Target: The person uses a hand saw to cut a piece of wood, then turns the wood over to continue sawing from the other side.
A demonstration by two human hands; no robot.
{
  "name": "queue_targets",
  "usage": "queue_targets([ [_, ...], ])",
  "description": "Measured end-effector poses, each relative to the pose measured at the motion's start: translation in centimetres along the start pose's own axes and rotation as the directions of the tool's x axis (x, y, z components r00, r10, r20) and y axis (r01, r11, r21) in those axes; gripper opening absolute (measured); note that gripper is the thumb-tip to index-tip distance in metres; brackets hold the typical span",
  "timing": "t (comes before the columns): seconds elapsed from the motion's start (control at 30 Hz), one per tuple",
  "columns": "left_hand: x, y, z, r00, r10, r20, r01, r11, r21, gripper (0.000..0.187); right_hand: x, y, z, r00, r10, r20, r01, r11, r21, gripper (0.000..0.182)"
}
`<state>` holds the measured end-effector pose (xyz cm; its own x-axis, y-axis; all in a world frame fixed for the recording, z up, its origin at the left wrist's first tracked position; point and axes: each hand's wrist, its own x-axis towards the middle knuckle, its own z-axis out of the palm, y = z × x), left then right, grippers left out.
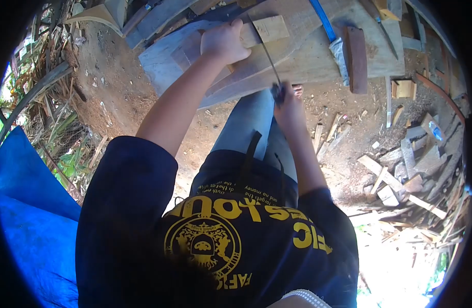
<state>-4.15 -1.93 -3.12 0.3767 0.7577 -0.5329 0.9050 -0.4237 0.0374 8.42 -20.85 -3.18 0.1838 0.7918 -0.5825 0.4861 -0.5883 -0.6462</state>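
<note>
Right fingers (284,94) clench the handsaw (267,53), its blade crossing the wooden block (275,29) held by left fingers (238,25) above the counter (318,65).

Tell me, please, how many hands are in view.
2. The left hand is against the pale wood piece; the right hand, nearer the legs, grips the lower end of the thin-bladed tool. No others show.

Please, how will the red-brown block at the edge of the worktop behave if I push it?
The block is thick, solid-looking wood, so probably stiff and fairly heavy. Its flat sides suggest sliding, not rolling. Its near end seems to overhang the worktop, so a push that way may tip it off.
</note>
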Motion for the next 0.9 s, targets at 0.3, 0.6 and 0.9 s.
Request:
queue_targets([
  [0.3, 0.0, 0.1, -0.2, 1.0, 0.016, -0.002, -0.016, 0.999, 0.029, 0.056, 0.6, 0.7, 0.3, 0.999, 0.027, 0.018, -0.028, 0.998, 0.053, 0.025],
  [0.6, 0.0, 0.0, 0.4, 0.999, 0.012, -0.046, -0.012, 1.0, 0.013, 0.061, -1.0, 0.9, -0.1, 0.992, 0.111, 0.066, -0.112, 0.994, 0.016, 0.029],
  [0.9, 0.0, 0.5, -1.3, 1.0, -0.004, 0.03, 0.005, 0.999, -0.036, 0.063, 1.6, 0.5, 0.9, 0.999, 0.04, -0.001, -0.04, 0.999, 0.007, 0.025],
])
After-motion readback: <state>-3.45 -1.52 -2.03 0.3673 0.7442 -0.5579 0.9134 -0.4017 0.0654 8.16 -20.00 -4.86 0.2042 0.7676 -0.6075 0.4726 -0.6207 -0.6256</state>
